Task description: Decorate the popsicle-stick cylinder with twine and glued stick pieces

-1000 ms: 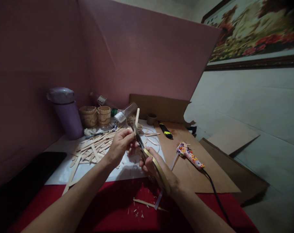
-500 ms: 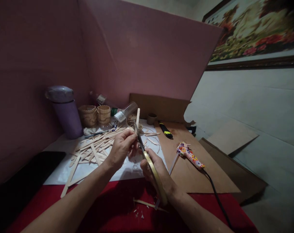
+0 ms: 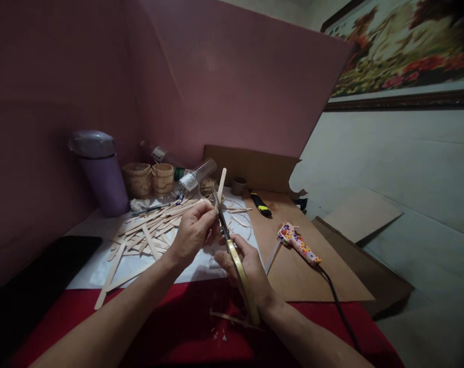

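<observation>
Between the fingers of my left hand [image 3: 195, 230] is a wooden craft stick [image 3: 222, 183], its rounded end pointing up and away from me. My right hand [image 3: 249, 268] is closed around the gold-coloured handles of a pair of scissors [image 3: 235, 255]. The dark blades lie against the stick, close to my left fingertips; whether they are biting into the wood I cannot tell. Below and left of my left hand, a pile of loose craft sticks [image 3: 151, 230] covers part of a white sheet [image 3: 89, 271].
A floral glue gun [image 3: 299, 244] with a black cord and a black-yellow utility knife [image 3: 260, 203] lie on cardboard [image 3: 316, 283] at right. Behind stand a purple tumbler [image 3: 103, 179], two carved cups [image 3: 162, 180] and a plastic bottle [image 3: 195, 176]. Wood scraps [image 3: 232, 319] lie on the red cloth.
The craft stick has tilted slightly to the right in my left hand. The scissors and my right hand have shifted only a little, still at the stick.
</observation>
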Tool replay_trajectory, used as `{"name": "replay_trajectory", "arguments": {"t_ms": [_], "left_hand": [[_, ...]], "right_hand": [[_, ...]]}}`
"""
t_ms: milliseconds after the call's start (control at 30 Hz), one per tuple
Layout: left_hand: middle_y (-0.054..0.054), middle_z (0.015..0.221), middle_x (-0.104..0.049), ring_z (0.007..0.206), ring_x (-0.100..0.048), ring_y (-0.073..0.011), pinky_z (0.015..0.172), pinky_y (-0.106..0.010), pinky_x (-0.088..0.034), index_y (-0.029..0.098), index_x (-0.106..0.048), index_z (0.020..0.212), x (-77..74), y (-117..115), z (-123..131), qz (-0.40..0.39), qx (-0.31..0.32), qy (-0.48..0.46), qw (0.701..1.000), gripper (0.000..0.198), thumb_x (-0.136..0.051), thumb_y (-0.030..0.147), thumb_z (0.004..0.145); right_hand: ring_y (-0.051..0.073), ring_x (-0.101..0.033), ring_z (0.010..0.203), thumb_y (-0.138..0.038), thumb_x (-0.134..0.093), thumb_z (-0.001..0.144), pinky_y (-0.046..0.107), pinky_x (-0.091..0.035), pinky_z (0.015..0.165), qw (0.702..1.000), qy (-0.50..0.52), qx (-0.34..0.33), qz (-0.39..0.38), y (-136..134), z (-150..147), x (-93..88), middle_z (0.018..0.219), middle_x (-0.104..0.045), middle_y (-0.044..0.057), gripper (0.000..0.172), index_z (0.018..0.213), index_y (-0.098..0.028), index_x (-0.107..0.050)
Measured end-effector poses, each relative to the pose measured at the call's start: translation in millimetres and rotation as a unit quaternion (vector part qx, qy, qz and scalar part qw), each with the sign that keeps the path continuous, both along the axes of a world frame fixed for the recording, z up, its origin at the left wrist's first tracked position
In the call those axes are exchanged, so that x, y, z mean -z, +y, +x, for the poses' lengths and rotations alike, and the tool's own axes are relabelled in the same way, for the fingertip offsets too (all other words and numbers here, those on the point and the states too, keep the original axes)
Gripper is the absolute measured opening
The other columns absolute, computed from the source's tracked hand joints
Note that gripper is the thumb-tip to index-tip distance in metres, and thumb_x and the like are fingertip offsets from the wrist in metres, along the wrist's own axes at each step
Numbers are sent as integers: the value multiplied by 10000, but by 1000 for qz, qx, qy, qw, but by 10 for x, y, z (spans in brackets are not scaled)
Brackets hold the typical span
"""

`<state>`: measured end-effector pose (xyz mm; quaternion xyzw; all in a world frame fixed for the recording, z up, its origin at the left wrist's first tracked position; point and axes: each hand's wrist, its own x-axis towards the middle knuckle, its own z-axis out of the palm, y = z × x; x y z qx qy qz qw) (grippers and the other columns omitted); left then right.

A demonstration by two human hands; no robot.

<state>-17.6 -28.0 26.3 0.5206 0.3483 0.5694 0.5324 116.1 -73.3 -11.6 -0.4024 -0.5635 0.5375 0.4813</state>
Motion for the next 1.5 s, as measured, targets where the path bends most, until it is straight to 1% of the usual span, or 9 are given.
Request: {"name": "replay_trajectory", "arguments": {"t_ms": [200, 400, 500, 700, 867, 1067, 1233, 1400, 1500], "left_hand": [[44, 429, -508, 314, -389, -59, 322, -161, -228, 189, -457, 636, -7, -1, -7, 19, 9, 23, 1000, 310, -617, 401, 795], [47, 435, -510, 314, -371, -41, 332, -150, -214, 177, -468, 626, -37, 11, -51, 15, 22, 28, 999, 308, -634, 389, 775], [45, 417, -506, 302, -353, -41, 327, -157, -206, 173, -485, 617, -29, 3, -38, 16, 37, 25, 999, 309, -634, 400, 764], [54, 404, -486, 301, -340, -39, 328, -159, -209, 179, -472, 609, -1, -10, 8, 16, 29, 8, 999, 306, -639, 390, 754], [51, 413, -489, 309, -348, -40, 330, -158, -216, 180, -470, 601, 6, -8, 9, 29, 23, 13, 999, 290, -622, 368, 760], [56, 422, -478, 316, -358, -42, 333, -161, -230, 183, -451, 582, 11, 5, -6, 38, 15, 18, 999, 301, -612, 352, 772], [61, 419, -471, 314, -361, -41, 338, -162, -230, 183, -446, 579, 15, 4, -5, 40, 14, 19, 999, 303, -614, 347, 771], [65, 415, -466, 318, -358, -40, 342, -159, -228, 180, -459, 593, 4, 19, -23, 39, 34, 14, 999, 294, -622, 353, 765], [60, 416, -474, 318, -352, -40, 339, -160, -222, 179, -466, 593, -7, 36, -51, 35, 52, 14, 998, 301, -636, 371, 751]], "right_hand": [[62, -287, 500, -533, -770, 717, 192, -243, 436, 1000, -8, 6, 18, 25, 2, 63, 569, -346, -96, 472, 963, -176, -582], [68, -282, 461, -715, -641, 735, 201, -259, 418, 1000, -11, -11, 21, 26, 8, 64, 572, -347, -102, 624, 1044, -188, -519], [80, -308, 478, -758, -571, 754, 208, -280, 430, 999, -33, -10, 27, 25, -8, 6, 603, -393, -82, 635, 1031, -191, -505], [120, -435, 647, -729, -532, 804, 252, -387, 601, 991, -71, 9, 110, -7, -50, -98, 803, -562, 9, 583, 980, -173, -527], [144, -464, 727, -678, -615, 776, 271, -397, 681, 992, -67, 21, 107, 24, -50, -72, 832, -561, 11, 542, 953, -171, -548], [121, -426, 665, -535, -693, 785, 249, -372, 624, 995, -42, 20, 88, 92, -38, 57, 794, -560, -14, 424, 973, -173, -579], [121, -430, 671, -468, -713, 787, 242, -369, 621, 992, -62, 50, 95, 111, -59, 106, 770, -560, -27, 350, 948, -180, -596], [123, -458, 678, -544, -700, 775, 247, -392, 627, 993, -61, 42, 90, 104, -59, 51, 785, -568, -12, 412, 921, -177, -581], [105, -417, 600, -662, -668, 742, 227, -364, 540, 996, -45, 9, 73, 61, -36, -26, 715, -511, -31, 524, 925, -186, -549]]}}
